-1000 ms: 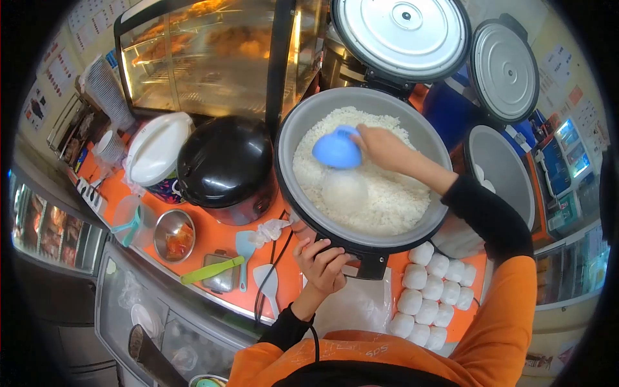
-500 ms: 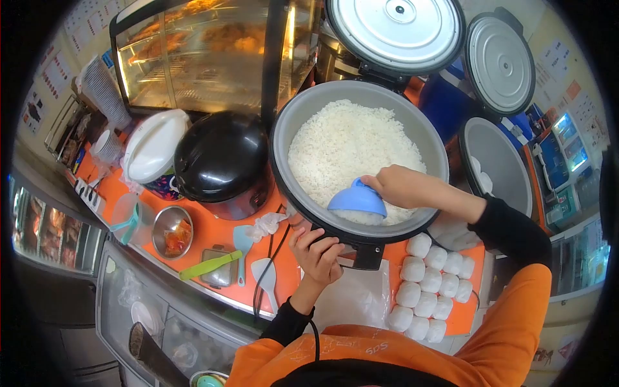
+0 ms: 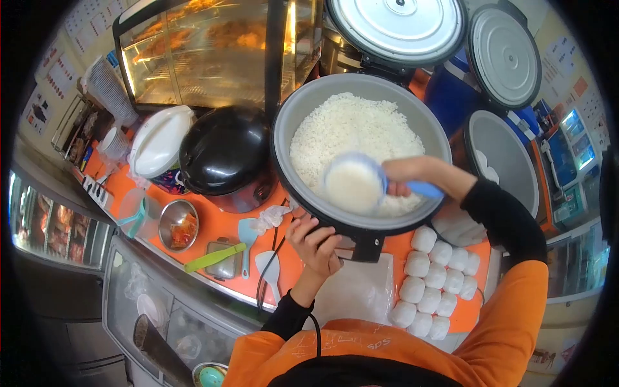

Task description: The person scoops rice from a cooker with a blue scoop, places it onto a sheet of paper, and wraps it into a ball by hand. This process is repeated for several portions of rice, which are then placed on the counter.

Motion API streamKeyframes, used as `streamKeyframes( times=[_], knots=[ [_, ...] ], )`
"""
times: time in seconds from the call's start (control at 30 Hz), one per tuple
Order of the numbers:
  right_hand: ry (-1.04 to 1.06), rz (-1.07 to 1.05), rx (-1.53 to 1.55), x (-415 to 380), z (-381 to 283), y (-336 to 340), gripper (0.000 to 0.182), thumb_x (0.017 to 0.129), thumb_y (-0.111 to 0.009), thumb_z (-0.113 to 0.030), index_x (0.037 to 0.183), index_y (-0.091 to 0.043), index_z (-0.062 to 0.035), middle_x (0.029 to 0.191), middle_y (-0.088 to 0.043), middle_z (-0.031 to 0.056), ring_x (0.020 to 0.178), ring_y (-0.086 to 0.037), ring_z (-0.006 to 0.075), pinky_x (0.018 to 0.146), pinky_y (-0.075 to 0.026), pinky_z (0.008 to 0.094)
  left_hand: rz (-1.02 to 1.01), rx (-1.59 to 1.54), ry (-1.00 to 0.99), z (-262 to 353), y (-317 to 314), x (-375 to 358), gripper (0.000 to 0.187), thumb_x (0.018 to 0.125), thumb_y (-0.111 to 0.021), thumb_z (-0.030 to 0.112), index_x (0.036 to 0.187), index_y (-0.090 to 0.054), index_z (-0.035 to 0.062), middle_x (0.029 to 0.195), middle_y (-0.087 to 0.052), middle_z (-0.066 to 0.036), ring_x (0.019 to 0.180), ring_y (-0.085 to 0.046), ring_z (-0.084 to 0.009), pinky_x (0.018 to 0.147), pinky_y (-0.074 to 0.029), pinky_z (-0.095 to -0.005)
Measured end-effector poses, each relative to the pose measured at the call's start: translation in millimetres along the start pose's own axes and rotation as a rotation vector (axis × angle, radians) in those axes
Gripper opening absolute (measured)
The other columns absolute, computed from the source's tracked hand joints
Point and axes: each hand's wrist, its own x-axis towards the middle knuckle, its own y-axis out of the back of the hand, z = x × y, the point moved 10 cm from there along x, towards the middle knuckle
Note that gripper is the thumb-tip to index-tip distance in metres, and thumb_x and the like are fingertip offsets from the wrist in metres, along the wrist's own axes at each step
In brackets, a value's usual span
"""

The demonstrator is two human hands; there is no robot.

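My right hand point(image 3: 408, 175) is closed around the handle of a blue rice scoop point(image 3: 431, 189). The scoop's bowl faces up, full of white rice, and is blurred by motion. It sits over the near part of a large rice cooker point(image 3: 284, 158), whose grey pot holds a broad mound of cooked rice point(image 3: 354, 122). At the cooker's near left edge, my left hand point(image 3: 316, 248) presses curled fingers against the outside, beside the black side handle point(image 3: 368, 248). Part of its grip is hidden.
Wrapped white rounds point(image 3: 431, 277) lie in rows right of a clear plastic sheet point(image 3: 358, 293). A white spatula point(image 3: 267, 267), green tongs point(image 3: 215, 258), a steel bowl point(image 3: 179, 226) and a black lidded cooker point(image 3: 225, 151) stand left. Another open pot point(image 3: 506, 161) is at right.
My right hand has turned the scoop over from mouth-down on the rice to mouth-up, filled with rice, and moved it slightly. My left hand stays at the cooker's edge.
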Motion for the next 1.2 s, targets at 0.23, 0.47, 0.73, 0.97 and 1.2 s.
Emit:
streamKeyframes(
  times=[0.23, 0.47, 0.73, 0.97, 1.2],
  knots=[
    [0.453, 0.177, 0.545, -89.6, -24.5, -21.1, 0.025, 0.092, -0.030, -0.022, 0.072, -0.042, -0.0126, 0.053, -0.032, -0.0072, 0.040, -0.026, 0.0001, 0.035, -0.020, 0.0164, -0.039, -0.024, -0.004, -0.3, -3.3, 4.9, 0.013, 0.078, -0.046, 0.009, 0.087, -0.055, 0.0093, 0.099, -0.056, -0.008, 0.108, -0.043, -0.0311, 0.096, -0.025, -0.0489],
    [0.405, -0.039, 0.948, -82.3, 97.5, -155.5, 0.030, 0.094, -0.033, -0.033, 0.071, -0.042, -0.0143, 0.054, -0.036, -0.0068, 0.040, -0.029, 0.0002, 0.037, -0.023, 0.0180, -0.454, 0.010, 0.103, 10.4, 49.0, -104.3, 0.035, 0.084, -0.056, 0.024, 0.116, -0.047, 0.0120, 0.128, -0.042, -0.012, 0.125, -0.032, -0.0355, 0.100, -0.022, -0.0522],
    [0.479, 0.965, 0.012, -3.3, 188.7, -185.9, 0.041, 0.093, -0.042, -0.034, 0.122, -0.040, -0.0053, 0.069, -0.055, 0.0144, 0.048, -0.054, 0.0288, 0.047, -0.044, 0.0388, -1.413, 0.017, 0.228, 37.1, 72.4, -296.8, 0.066, 0.079, -0.062, 0.039, 0.136, -0.035, 0.0168, 0.144, -0.028, -0.006, 0.136, -0.019, -0.0270, 0.110, -0.010, -0.0505],
    [0.411, 1.032, -0.530, 83.6, 195.0, -237.1, 0.049, 0.088, -0.052, -0.024, 0.130, -0.033, -0.0094, 0.083, -0.060, 0.0236, 0.062, -0.060, 0.0390, 0.054, -0.049, 0.0480, -1.462, 0.137, 0.152, 40.2, 82.3, -311.3, 0.068, 0.079, -0.059, 0.036, 0.140, -0.029, 0.0246, 0.147, -0.023, -0.004, 0.136, -0.018, -0.0262, 0.108, -0.010, -0.0550],
    [0.769, 1.372, -0.118, -36.1, 180.7, -198.9, 0.046, 0.091, -0.047, -0.018, 0.130, -0.029, -0.0056, 0.083, -0.060, 0.0166, 0.059, -0.059, 0.0318, 0.050, -0.045, 0.0391, -1.378, 0.066, 0.185, 37.7, 92.9, -300.7, 0.065, 0.073, -0.064, 0.017, 0.133, -0.039, 0.0188, 0.141, -0.034, -0.003, 0.134, -0.024, -0.0249, 0.109, -0.015, -0.0519]
  ],
)
